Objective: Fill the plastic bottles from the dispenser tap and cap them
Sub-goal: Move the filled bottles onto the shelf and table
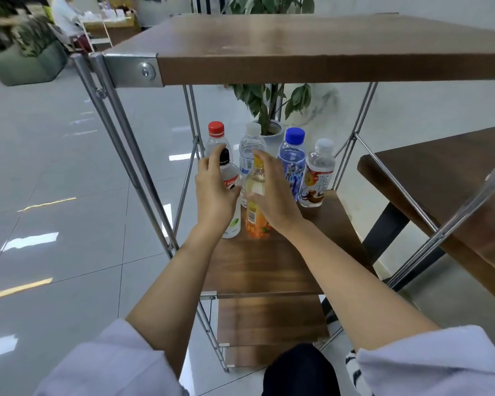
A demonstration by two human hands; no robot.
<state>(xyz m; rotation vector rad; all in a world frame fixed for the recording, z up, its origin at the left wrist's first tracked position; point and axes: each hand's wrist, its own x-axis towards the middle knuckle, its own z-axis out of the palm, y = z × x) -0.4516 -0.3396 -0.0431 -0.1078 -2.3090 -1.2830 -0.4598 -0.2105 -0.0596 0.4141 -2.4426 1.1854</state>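
At the left of the frame shiny floor (55, 167) is seen, and then the slanted metal legs (126, 144) of the rack. Just right of them, near the middle of the frame, the left hand (213, 192) is wrapped round the black-capped bottle (229, 174), with the thumb in front. Right beside it the yellow-capped bottle (255, 184) is held by the right hand (275, 195), with the thumb in front and the fingers laid up its far side. Both bottles stand upright on the middle shelf (269, 264), so each is met straight ahead by its own hand. A back row of capped bottles (293, 155) is lined up close behind them. Open room is found toward the bottom of the frame, along the bare shelf. The top shelf (326, 61) hangs low above, so the bottles are best drawn back before they are lifted. A dark table (440, 178) is set at the right. No tap is seen.
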